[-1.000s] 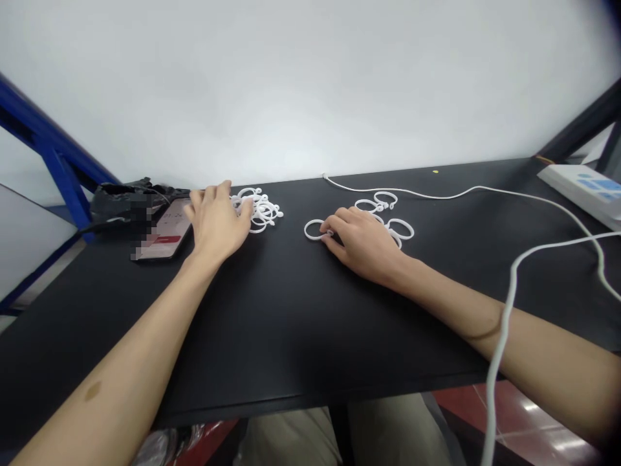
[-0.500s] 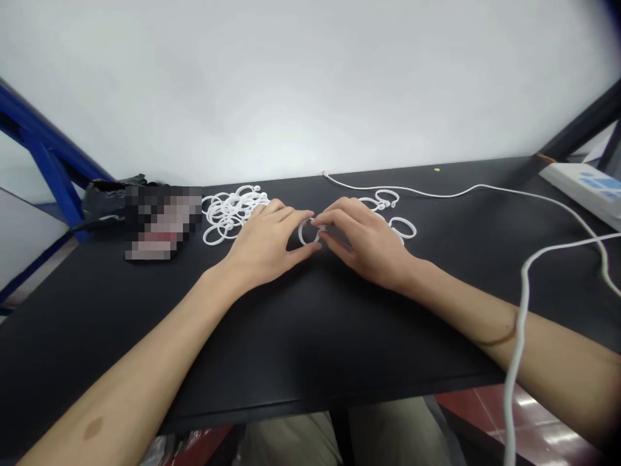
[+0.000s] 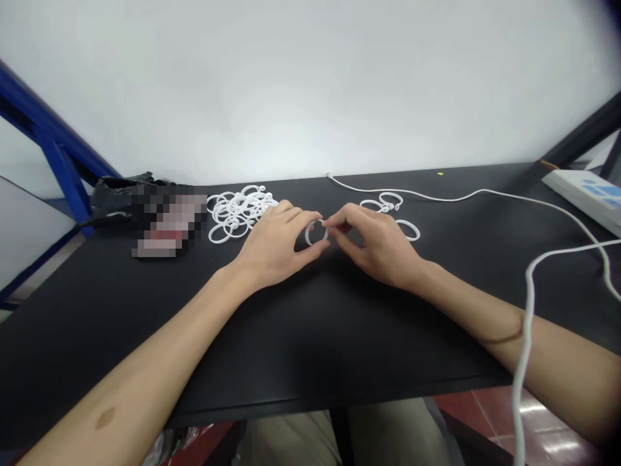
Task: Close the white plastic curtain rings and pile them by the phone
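A slim, round white ring of what looks like plastic (image 3: pixel 307 235) sits between the person's two hands, near the middle of the desk (image 3: pixel 291 349), a matt black flat-topped one. The left hand (image 3: pixel 274 244) has its grip curved round the ring, forefinger on the far side and thumb on the near side. The right hand (image 3: pixel 378 244) has its grip closed on the ring's right edge – a fingertip pinch that hides that part from me. Just beyond the left hand lies a tangled heap of similar white rings (image 3: pixel 237 212); past the right hand are a few loose white rings (image 3: pixel 409 230). Farther left are a crumpled black plastic bag (image 3: pixel 116 197) and a flat, blurred-out object (image 3: pixel 167 223). At far right – a white box with blue markings (image 3: pixel 587 194). A thick white cord (image 3: pixel 526 310) crosses before the right forearm.
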`<state>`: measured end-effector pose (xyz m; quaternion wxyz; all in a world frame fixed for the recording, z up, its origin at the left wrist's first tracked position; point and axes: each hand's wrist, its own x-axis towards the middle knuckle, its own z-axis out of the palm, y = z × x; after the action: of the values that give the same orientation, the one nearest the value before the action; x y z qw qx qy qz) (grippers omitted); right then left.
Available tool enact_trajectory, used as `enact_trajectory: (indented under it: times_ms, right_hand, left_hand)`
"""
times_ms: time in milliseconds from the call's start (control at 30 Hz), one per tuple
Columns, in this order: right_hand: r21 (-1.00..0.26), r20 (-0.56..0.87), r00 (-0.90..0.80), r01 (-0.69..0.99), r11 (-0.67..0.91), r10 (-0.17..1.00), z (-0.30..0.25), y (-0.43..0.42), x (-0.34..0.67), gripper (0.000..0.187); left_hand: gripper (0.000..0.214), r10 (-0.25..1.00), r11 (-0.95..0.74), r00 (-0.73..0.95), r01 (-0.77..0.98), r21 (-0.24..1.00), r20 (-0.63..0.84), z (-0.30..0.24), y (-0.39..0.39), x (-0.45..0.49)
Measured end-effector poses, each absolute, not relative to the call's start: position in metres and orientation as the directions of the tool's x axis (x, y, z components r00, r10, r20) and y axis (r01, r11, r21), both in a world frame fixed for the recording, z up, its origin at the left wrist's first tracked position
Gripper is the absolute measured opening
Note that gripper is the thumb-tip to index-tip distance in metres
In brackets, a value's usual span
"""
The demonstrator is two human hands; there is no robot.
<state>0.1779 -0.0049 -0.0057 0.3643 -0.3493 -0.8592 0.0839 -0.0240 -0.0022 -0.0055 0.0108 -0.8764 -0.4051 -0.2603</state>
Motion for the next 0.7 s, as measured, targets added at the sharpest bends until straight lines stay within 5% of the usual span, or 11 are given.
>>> enact_trajectory:
  times_ms: [267, 500, 700]
  right_hand:
    - [-0.437, 0.511, -0.432, 0.614, 0.657, 0.743, -0.006, 0.004, 0.183, 0.022]
    - [-0.066, 0.469, -0.320, 0.917, 0.394, 0.823, -0.013, 0.029, 0.217, 0.035]
    - [-0.042, 0.366, -0.271, 0.951, 0.306, 0.890, -0.013, 0.029, 0.220, 0.046]
  left_hand:
    - [0.036, 0.717, -0.622, 0.457, 0.761, 0.187, 0.526, -0.009, 0.012, -0.038]
    - [0.046, 0.816, -0.193, 0.033, 0.957, 0.218, 0.578, -0.019, 0.046, -0.089]
    - [0.054, 0.890, -0.135, 0.027, 0.969, 0.205, 0.455, -0.030, 0.050, -0.097]
